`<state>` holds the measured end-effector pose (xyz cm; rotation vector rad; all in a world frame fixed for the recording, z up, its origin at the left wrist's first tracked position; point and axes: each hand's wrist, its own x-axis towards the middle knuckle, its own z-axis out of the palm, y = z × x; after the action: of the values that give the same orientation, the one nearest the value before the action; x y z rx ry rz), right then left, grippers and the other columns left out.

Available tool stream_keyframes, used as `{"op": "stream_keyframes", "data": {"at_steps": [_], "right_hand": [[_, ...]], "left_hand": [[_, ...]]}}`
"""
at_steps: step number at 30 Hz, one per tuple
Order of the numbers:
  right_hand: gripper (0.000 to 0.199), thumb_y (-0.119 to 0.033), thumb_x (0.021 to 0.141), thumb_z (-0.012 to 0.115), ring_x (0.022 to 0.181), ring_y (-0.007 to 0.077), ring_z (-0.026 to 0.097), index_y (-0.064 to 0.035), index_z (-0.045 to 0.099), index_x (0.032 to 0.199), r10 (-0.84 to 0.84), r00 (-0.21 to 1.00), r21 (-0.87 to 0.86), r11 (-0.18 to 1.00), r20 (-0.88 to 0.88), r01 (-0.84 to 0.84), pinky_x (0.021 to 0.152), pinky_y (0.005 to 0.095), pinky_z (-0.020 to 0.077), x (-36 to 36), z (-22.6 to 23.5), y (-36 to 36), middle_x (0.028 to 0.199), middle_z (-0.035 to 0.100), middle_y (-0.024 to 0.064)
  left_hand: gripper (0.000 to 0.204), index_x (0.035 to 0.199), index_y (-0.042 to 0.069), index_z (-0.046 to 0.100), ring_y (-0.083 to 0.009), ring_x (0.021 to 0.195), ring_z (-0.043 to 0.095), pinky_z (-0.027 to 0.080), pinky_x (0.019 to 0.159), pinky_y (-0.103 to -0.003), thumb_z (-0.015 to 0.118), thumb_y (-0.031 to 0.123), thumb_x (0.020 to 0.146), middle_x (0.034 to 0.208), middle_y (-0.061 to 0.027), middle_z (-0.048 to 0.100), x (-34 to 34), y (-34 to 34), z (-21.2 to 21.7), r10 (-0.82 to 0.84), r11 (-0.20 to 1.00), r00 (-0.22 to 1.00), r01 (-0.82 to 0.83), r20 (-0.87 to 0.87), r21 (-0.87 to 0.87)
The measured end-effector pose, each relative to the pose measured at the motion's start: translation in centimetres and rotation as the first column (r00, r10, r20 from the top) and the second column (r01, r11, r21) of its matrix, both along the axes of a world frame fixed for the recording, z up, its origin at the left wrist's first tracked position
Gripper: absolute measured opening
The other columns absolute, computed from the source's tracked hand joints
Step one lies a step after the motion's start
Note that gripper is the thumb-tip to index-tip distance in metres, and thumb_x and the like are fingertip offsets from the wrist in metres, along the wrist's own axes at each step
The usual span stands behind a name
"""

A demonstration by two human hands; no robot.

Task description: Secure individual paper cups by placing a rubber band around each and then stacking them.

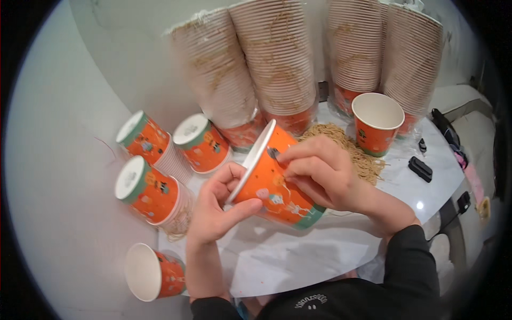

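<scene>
- Left hand (216, 210) is grasping the orange paper bucket (282, 200) at its rolled white rim, thumb pressing the outer wall; the tilted bucket is sitting between both hands, above the white table (330, 245).
- Right hand (333, 173) is curling its fingers against the wall; whether they are pinching anything, I cannot tell.
- Right hand is partly hiding the tangled tan cord (368, 166).

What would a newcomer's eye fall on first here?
A tilted orange cup at the centre, held in the left hand with the right hand at its side. Tall wrapped stacks of cups tower at the back; a pile of tan strands lies beyond the right hand.
</scene>
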<state>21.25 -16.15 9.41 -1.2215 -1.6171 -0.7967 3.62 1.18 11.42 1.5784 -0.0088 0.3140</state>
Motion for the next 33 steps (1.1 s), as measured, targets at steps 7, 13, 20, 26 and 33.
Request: {"op": "stream_keyframes", "data": {"at_steps": [7, 13, 20, 26, 33], "right_hand": [[0.017, -0.016, 0.086, 0.066, 0.096, 0.0243, 0.067, -0.0111, 0.071, 0.102, 0.097, 0.965, -0.045, 0.995, 0.245, -0.089, 0.075, 0.0348, 0.0575, 0.1, -1.0, -0.4, 0.122, 0.070, 0.0043], [0.017, -0.017, 0.086, 0.065, 0.098, 0.0221, 0.066, -0.0131, 0.071, 0.102, 0.090, 0.950, 0.021, 0.995, 0.299, -0.101, 0.074, 0.0317, 0.0563, 0.6, -1.5, 0.3, 0.125, 0.070, 0.0025], [0.015, -0.017, 0.086, 0.065, 0.097, 0.0210, 0.066, -0.0123, 0.070, 0.099, 0.082, 0.954, 0.040, 0.994, 0.288, -0.097, 0.071, 0.0308, 0.0553, 0.2, -1.4, 0.3, 0.125, 0.070, 0.0036], [0.014, -0.016, 0.086, 0.065, 0.095, 0.0198, 0.067, -0.0101, 0.069, 0.098, 0.042, 0.952, 0.087, 0.994, 0.303, -0.071, 0.070, 0.0294, 0.0555, 0.5, -1.9, 0.5, 0.123, 0.070, 0.0056], [0.014, -0.015, 0.084, 0.066, 0.094, 0.0206, 0.069, -0.0090, 0.069, 0.096, 0.037, 0.949, 0.122, 0.989, 0.313, -0.079, 0.071, 0.0295, 0.0581, 0.8, -2.2, 0.7, 0.120, 0.071, 0.0061]], "left_hand": [[0.078, 0.155, -0.001, 0.032, -0.0184, 0.108, 0.069, 0.056, 0.091, -0.031, 0.073, -0.002, 0.089, 0.118, -0.0163, 0.071, -1.8, -2.3, 1.6, -0.035, 0.999, 0.997, 0.037, -0.074, 0.021], [0.068, 0.145, -0.007, 0.042, -0.0208, 0.116, 0.066, 0.056, 0.099, -0.033, 0.075, -0.003, 0.086, 0.126, -0.0191, 0.066, -1.5, -2.6, 1.4, 0.021, 1.000, 1.000, -0.021, -0.006, 0.024], [0.056, 0.134, -0.009, 0.050, -0.0218, 0.116, 0.066, 0.057, 0.098, -0.033, 0.076, -0.005, 0.084, 0.125, -0.0192, 0.065, -1.6, -2.6, 1.2, 0.025, 0.997, 0.996, -0.032, 0.088, 0.072], [0.053, 0.132, -0.010, 0.052, -0.0212, 0.112, 0.067, 0.057, 0.096, -0.032, 0.075, -0.006, 0.084, 0.122, -0.0189, 0.066, -1.2, -2.6, 0.6, 0.058, 0.996, 0.994, -0.064, 0.088, 0.060], [0.033, 0.111, -0.007, 0.058, -0.0178, 0.100, 0.071, 0.059, 0.089, -0.030, 0.076, -0.007, 0.084, 0.109, -0.0163, 0.071, -0.8, -2.6, 0.3, 0.064, 0.998, 0.995, -0.065, 0.078, 0.013]]}}
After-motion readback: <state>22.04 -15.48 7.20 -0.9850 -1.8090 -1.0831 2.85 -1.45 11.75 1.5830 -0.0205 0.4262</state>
